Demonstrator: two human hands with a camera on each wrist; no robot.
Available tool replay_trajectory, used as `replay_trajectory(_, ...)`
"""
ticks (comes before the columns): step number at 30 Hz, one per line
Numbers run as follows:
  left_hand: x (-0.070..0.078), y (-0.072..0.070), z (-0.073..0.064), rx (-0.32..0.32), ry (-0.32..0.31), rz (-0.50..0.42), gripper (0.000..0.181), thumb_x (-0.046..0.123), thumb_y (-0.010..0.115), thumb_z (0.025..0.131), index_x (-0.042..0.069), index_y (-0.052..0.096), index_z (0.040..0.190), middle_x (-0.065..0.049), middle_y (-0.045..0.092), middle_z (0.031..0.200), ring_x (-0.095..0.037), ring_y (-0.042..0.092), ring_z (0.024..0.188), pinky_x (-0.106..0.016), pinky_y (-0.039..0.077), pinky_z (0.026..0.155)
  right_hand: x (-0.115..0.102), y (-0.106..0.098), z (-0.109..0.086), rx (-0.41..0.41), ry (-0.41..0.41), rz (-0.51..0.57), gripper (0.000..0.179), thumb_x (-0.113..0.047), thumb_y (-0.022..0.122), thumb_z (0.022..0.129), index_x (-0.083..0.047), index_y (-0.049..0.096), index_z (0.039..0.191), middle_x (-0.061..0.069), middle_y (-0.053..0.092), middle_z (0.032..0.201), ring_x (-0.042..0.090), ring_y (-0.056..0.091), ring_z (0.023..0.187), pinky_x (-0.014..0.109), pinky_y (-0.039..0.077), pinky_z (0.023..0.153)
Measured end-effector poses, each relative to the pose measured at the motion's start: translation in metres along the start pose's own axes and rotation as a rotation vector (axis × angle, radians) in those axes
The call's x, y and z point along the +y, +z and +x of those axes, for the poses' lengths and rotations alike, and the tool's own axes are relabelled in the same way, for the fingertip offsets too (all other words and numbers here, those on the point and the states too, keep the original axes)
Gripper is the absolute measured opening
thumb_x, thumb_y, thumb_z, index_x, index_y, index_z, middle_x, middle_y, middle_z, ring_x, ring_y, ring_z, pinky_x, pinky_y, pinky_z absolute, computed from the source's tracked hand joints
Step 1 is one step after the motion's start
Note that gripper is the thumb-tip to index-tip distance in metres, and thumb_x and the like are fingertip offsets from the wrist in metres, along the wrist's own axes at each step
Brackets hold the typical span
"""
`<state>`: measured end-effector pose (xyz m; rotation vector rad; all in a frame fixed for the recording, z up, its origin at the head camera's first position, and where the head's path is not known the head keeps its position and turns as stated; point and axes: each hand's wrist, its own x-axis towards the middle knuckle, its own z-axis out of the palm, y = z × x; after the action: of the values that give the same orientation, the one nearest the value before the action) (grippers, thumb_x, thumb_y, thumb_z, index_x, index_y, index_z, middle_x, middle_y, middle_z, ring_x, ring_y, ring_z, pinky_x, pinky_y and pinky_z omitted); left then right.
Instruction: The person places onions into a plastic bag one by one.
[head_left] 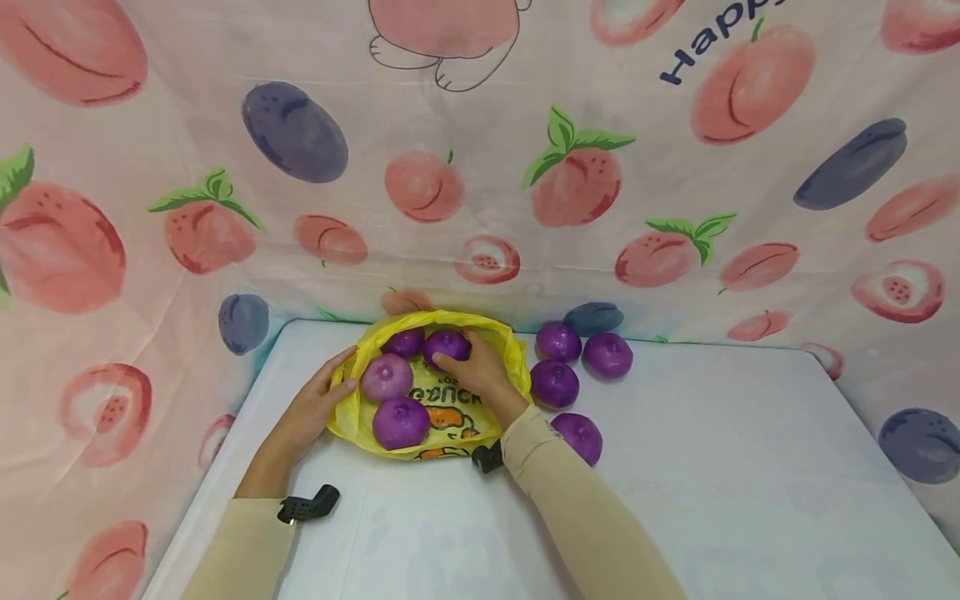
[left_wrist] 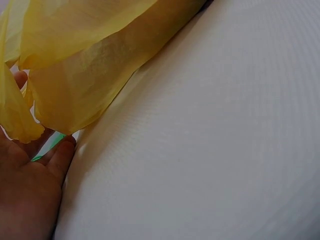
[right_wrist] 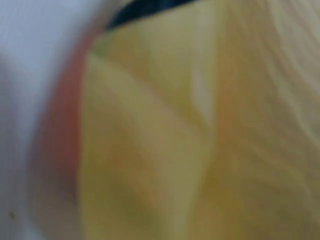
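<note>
A yellow plastic bag (head_left: 352, 421) lies with its mouth wide on the white table. Inside, several purple onions (head_left: 401, 422) rest toward the left half, one of them paler. My right hand (head_left: 480, 371) reaches into the bag and grips a purple onion (head_left: 446, 343) near the back rim, thumb in front of it. At the bag's left side, my left hand (head_left: 311, 408) holds the rim, its thumb over the edge and its fingers along the outside. The left wrist view shows the thin yellow plastic (left_wrist: 75, 95) between that hand's digits. Blurred yellow plastic (right_wrist: 150, 140) fills most of the right wrist view.
Several more purple onions (head_left: 555, 383) sit on the table (head_left: 712, 475) just right of the bag, one partly behind the right sleeve (head_left: 577, 508). A fruit-printed cloth (head_left: 487, 167) hangs behind the table. Black wrist cameras (head_left: 309, 504) are worn on both wrists.
</note>
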<state>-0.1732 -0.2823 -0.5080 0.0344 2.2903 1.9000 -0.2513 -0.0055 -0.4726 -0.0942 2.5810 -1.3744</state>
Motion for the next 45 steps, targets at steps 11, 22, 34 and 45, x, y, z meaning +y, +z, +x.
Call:
replay_trajectory(11,-0.001,-0.001,0.0,-0.004,0.012,-0.029,0.064,0.038,0.057,0.105,0.033,0.029,0.162,-0.004,0.019,0.171,-0.029,0.024,0.153,-0.007,0.04,0.098,-0.001,-0.002,-0.001,0.005,-0.008,0.002,0.083,-0.046,0.071,0.094,-0.011,0.033,0.16,0.018,0.046,0.157,0.035,0.046,0.142,0.05,0.038,0.118)
replay_trajectory(22,0.0,-0.001,0.0,-0.001,0.008,-0.006,0.064,0.04,0.056,0.105,0.033,0.028,0.162,-0.003,0.019,0.171,-0.03,0.023,0.154,-0.006,0.039,0.098,-0.019,-0.021,-0.016,-0.115,-0.04,-0.06,0.085,-0.049,0.07,0.094,-0.013,0.03,0.16,0.018,0.046,0.156,0.035,0.047,0.141,0.051,0.037,0.119)
replay_trajectory(34,0.002,0.001,-0.002,-0.002,0.01,0.005,0.064,0.04,0.056,0.105,0.033,0.028,0.162,-0.003,0.02,0.171,-0.03,0.023,0.155,-0.006,0.038,0.099,-0.028,-0.072,-0.044,-0.195,-0.11,-0.176,0.088,-0.056,0.068,0.093,-0.013,0.032,0.16,0.018,0.046,0.157,0.04,0.05,0.14,0.056,0.043,0.113)
replay_trajectory(45,0.002,0.001,-0.001,0.0,0.002,0.003,0.064,0.04,0.056,0.105,0.033,0.028,0.162,-0.003,0.02,0.171,-0.03,0.023,0.155,-0.006,0.038,0.098,-0.019,-0.129,-0.057,-0.171,-0.099,-0.125,0.081,-0.054,0.068,0.094,-0.025,0.033,0.16,0.011,0.045,0.158,0.037,0.055,0.135,0.052,0.05,0.107)
